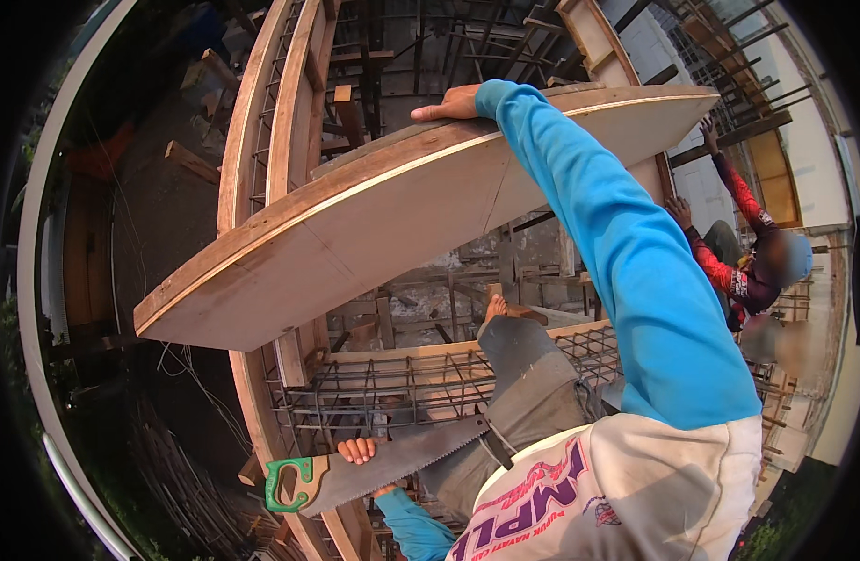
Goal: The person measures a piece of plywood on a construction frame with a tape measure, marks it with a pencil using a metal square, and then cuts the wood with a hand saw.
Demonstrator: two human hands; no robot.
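**Outdoor building site, work seen from above**

Far left: shaded ground (187, 290), dim, little detail. Long timber rails (233, 192) next, running away up the view with steel bars between them.

Across these lies the curved panel (402, 224), pale face toward the viewer, wooden rim along its upper edge. Long axis slants, left end low, right end high.

Lower left: handsaw (392, 458), green-edged handle leftmost, blade tip pointing right and slightly up, teeth on the lower side. Left hand (358, 451) closed round the blade close to the handle, fingers curled over the back edge; handle itself untouched.

Right of that, steel mesh (355, 383) beneath the panel, then the person's trouser leg (533, 374).

Upper centre: right hand (448, 103) lies over the panel's upper rim. Cannot tell how tightly it grips; the far side is hidden.

Key relation: panel extends both ways from the right hand, the nearer one; saw and left hand sit well below, apart from it, blade roughly parallel to the panel's length.

Far right: co-worker (743, 271), red-and-dark sleeves, blue headgear, one hand raised near the panel's right end. Contact unclear.
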